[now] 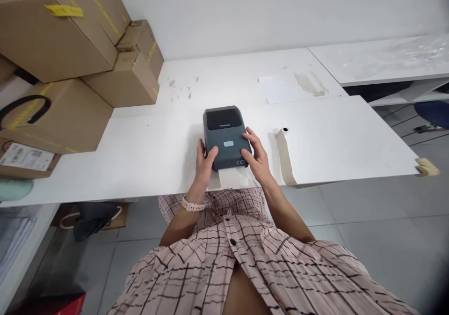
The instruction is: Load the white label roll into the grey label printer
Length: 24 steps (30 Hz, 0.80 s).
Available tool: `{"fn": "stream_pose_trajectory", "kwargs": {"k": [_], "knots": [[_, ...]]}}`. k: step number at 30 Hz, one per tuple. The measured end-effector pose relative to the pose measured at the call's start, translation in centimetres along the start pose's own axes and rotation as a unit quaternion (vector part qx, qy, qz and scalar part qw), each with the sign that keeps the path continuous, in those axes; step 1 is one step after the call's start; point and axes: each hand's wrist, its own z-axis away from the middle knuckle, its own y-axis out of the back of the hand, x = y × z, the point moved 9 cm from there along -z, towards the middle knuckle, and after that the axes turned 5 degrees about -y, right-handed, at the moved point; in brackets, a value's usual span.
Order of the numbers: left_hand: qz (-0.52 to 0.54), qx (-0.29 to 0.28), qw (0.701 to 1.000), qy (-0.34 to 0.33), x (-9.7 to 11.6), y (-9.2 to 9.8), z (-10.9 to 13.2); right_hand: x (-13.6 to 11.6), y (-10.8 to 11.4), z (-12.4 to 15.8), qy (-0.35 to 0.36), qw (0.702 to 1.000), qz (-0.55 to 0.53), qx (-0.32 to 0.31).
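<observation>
A dark grey label printer (224, 139) sits on the white table near its front edge, with a black panel at the back and a pale blue button in the middle. White paper (233, 178) sticks out from its front end towards the table edge. My left hand (204, 164) grips the printer's left side, thumb on the top front corner. On the opposite side, my right hand (258, 160) holds the right edge, thumb and fingers resting on the casing. Just right of that hand lies a partly unrolled paper roll (285, 153), its strip reaching the table's front edge.
Cardboard boxes (93, 85) are stacked at the left end of the table (336, 142). A white sheet (277, 89) lies towards the back, near worn patches. Clear plastic wrap (414, 53) covers part of the far right surface. Brown tape or padding (427, 166) wraps the right front corner.
</observation>
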Motion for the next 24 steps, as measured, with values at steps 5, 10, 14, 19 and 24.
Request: {"fn": "stream_pose_trajectory", "kwargs": {"k": [5, 10, 14, 19, 24], "knots": [[0.03, -0.006, 0.999, 0.011, -1.6, -0.2, 0.4, 2.8, -0.7, 0.2, -0.092, 0.992, -0.09, -0.014], [0.003, -0.014, 1.0, -0.018, -1.2, 0.0, -0.1, 3.1, -1.0, 0.6, -0.091, 0.99, -0.105, -0.005], [-0.048, 0.024, 0.998, -0.044, -0.9, 1.0, 1.4, 2.6, -0.9, 0.4, -0.066, 0.993, -0.096, -0.003], [-0.113, 0.105, 0.988, 0.006, -2.5, 2.9, 6.5, 0.3, -0.3, 0.3, 0.001, 1.0, -0.023, 0.017], [0.019, -0.118, 0.973, 0.2, -4.6, -2.2, 8.3, -3.6, -0.3, 0.7, 0.107, 0.989, 0.096, 0.038]]}}
